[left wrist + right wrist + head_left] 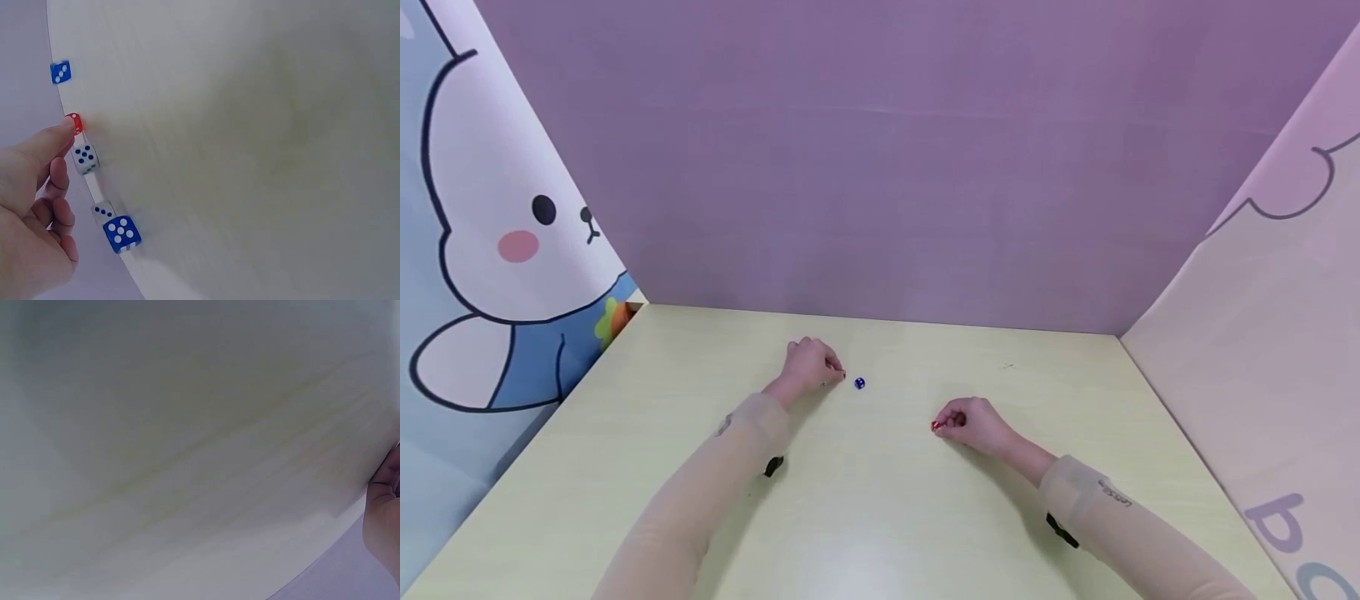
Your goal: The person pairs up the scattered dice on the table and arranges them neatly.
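Observation:
My left hand (pixel 811 363) pinches a red die (pixel 77 124) between thumb and finger at the far left part of the table. Just beside it in the left wrist view stands a white die (pixel 86 159) with dark pips. Farther down that view, another white die (pixel 102 211) sits partly behind a blue die (pixel 122 234) with white pips. A second blue die (pixel 60 72) lies on the other side of the red one. Nearer the body and to the right, my right hand (pixel 977 423) holds a red die (pixel 936 426) at its fingertips. Only a bit of this hand shows in the right wrist view.
The pale wooden table (pixel 865 500) ends at a purple panel (pixel 880 167) behind. Side panels with printed cartoon figures stand at left (pixel 512 250) and right (pixel 1285 333). One blue die (pixel 860 383) lies between the two hands in the head view.

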`<action>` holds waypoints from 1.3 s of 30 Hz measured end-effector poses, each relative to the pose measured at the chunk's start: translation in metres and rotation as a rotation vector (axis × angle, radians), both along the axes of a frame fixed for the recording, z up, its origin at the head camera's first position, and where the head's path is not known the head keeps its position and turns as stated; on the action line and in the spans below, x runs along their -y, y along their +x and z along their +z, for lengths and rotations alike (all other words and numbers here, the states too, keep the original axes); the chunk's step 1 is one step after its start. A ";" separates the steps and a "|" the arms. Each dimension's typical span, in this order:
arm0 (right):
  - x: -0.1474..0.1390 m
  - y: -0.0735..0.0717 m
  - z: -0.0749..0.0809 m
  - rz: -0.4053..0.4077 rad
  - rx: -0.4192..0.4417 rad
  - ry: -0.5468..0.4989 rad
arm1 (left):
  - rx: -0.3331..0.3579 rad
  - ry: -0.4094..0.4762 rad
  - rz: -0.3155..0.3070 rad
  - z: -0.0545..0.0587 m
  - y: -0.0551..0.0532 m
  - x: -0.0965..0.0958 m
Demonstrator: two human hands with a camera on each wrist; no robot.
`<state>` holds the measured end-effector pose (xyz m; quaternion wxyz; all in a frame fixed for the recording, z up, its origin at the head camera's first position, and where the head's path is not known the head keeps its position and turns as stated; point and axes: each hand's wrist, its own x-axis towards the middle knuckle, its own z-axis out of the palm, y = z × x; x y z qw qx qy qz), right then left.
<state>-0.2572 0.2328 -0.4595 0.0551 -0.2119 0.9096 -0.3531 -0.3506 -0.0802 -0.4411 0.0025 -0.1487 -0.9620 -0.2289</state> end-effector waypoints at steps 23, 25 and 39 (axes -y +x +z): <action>0.001 -0.002 0.002 0.014 -0.022 0.017 | -0.096 0.028 -0.080 -0.005 0.064 -0.044; 0.002 -0.002 0.003 0.020 -0.028 0.018 | -0.091 0.036 -0.084 -0.005 0.067 -0.049; 0.015 -0.008 0.006 -0.003 -0.048 0.031 | -0.051 0.051 -0.097 -0.007 0.067 -0.083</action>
